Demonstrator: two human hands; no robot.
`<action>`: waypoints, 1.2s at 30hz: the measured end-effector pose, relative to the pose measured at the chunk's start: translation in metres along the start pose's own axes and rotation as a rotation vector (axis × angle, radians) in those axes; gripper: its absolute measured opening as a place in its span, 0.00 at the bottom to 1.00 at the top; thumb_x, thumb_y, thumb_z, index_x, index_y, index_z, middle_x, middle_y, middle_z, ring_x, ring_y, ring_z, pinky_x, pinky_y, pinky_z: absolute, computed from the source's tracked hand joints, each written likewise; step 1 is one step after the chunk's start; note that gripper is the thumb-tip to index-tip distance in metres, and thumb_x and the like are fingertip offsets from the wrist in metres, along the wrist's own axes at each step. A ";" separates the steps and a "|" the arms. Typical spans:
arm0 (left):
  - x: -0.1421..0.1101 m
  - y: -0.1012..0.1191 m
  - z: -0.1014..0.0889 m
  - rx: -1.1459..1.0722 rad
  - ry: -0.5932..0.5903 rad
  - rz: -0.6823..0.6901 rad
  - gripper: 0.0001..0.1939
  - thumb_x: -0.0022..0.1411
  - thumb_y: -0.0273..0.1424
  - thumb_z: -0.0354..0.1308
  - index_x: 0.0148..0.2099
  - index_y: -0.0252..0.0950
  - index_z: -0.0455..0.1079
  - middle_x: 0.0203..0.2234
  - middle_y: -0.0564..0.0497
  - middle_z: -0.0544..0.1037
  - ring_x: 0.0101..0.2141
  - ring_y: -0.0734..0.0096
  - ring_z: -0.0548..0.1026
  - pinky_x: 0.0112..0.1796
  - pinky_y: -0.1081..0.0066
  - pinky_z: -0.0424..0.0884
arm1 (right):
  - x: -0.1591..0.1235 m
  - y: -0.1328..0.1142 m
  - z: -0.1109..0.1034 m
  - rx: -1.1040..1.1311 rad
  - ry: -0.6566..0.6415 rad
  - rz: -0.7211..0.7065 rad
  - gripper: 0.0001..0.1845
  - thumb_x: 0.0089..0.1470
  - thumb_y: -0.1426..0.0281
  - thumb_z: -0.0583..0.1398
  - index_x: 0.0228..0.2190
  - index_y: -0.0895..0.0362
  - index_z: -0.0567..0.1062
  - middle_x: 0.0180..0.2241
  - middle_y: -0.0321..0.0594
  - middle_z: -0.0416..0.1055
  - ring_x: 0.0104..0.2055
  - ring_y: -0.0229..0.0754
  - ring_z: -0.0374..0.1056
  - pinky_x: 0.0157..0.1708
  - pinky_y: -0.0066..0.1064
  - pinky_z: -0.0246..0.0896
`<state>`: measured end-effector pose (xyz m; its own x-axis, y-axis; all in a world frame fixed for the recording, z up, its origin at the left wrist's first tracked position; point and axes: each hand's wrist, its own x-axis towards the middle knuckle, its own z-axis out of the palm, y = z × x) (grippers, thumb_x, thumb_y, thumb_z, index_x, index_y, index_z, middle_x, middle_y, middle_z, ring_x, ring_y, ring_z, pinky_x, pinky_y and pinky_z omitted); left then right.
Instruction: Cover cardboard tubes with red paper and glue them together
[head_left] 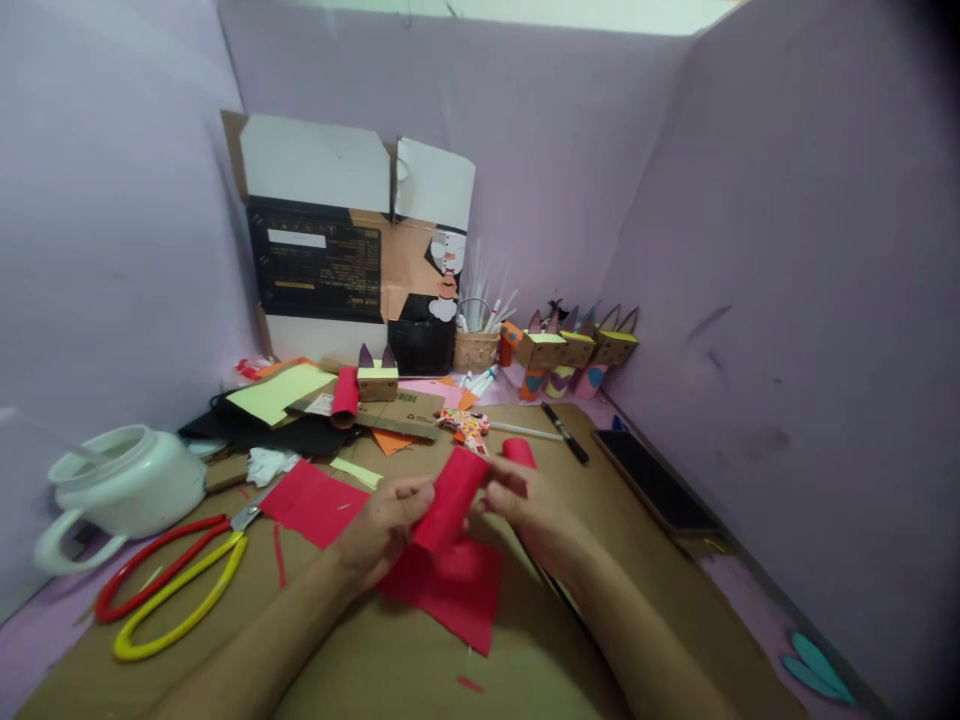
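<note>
Head view is showing the left hand (pixel 390 525) and the right hand (pixel 529 510) grasping a red paper roll (pixel 450 498) between them, above a red sheet (pixel 457 590), while scissors (pixel 241 518) are lying to the left, near a white pot (pixel 127 482).

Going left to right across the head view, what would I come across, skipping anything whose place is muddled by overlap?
White pot, left-hand red paper sheet, red roll held in the left hand, black marker, dark-screened device, teal cutout.
</note>
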<state>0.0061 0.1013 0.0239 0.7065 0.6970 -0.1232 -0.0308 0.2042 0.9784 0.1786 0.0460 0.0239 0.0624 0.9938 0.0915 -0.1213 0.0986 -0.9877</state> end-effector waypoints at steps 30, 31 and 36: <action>0.026 0.165 -0.124 1.720 0.697 -0.110 0.13 0.57 0.30 0.49 0.39 0.31 0.72 0.35 0.44 0.76 0.42 0.49 0.72 0.36 0.63 0.64 | 0.001 0.012 -0.001 0.517 0.251 0.097 0.19 0.35 0.62 0.70 0.31 0.58 0.75 0.29 0.39 0.74 0.29 0.40 0.67 0.31 0.31 0.65; 0.034 0.176 -0.132 1.710 0.752 -0.111 0.15 0.60 0.31 0.47 0.43 0.30 0.71 0.37 0.46 0.74 0.43 0.50 0.70 0.38 0.62 0.64 | 0.000 0.013 -0.001 0.512 0.257 0.090 0.20 0.35 0.62 0.70 0.31 0.58 0.75 0.29 0.40 0.74 0.29 0.41 0.67 0.31 0.31 0.65; 0.063 0.192 -0.166 1.619 0.849 -0.128 0.15 0.63 0.35 0.52 0.47 0.28 0.66 0.46 0.48 0.70 0.43 0.63 0.71 0.45 0.59 0.66 | 0.002 0.017 -0.004 0.536 0.230 0.095 0.17 0.39 0.61 0.68 0.31 0.59 0.75 0.27 0.40 0.73 0.29 0.41 0.67 0.32 0.31 0.63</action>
<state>-0.0730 0.2984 0.1761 0.1266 0.9567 0.2621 0.9858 -0.1506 0.0738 0.1802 0.0493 0.0068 0.2325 0.9691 -0.0827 -0.6168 0.0811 -0.7829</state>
